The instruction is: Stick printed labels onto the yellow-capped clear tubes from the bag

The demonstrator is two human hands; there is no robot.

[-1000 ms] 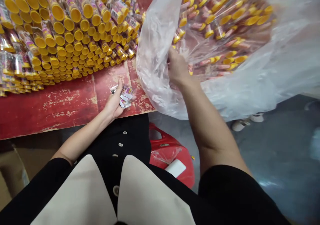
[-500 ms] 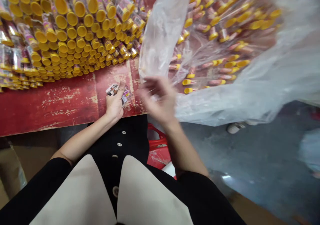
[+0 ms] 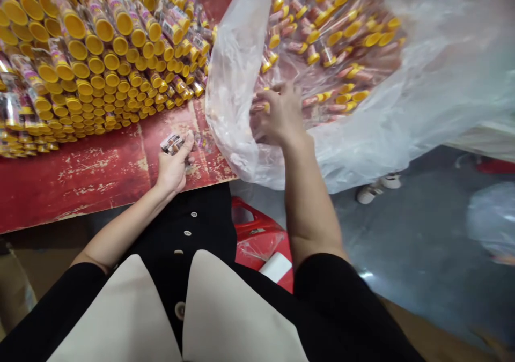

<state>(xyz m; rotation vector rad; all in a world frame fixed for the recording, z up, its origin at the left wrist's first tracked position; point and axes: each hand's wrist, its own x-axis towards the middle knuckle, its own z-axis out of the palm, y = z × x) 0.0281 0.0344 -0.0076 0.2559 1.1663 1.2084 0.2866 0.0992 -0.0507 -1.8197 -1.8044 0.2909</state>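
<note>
My left hand (image 3: 173, 170) is closed round a small stack of printed plastic wrappers (image 3: 172, 143) above the red table, thumb on top. The clear end of the stack, with purple and yellow print, sticks out past my thumb. My right hand (image 3: 285, 116) is inside the mouth of a big clear plastic bag (image 3: 233, 83). Its fingers are apart and curved down over small pink tubes with yellow caps (image 3: 311, 100). One such tube lies right by my fingertips; I see none gripped.
A tall pile of wrapped, yellow-capped tubes (image 3: 108, 78) covers the table's back left. The worn red table (image 3: 92, 174) ends just in front of me. Below are a red stool (image 3: 257, 238) with a white object (image 3: 276, 267) on it, and someone's shoes (image 3: 368, 193).
My right hand has moved right and away from me, from the bag's edge into the bag. My left hand keeps its hold on the wrappers. The view has shifted slightly.
</note>
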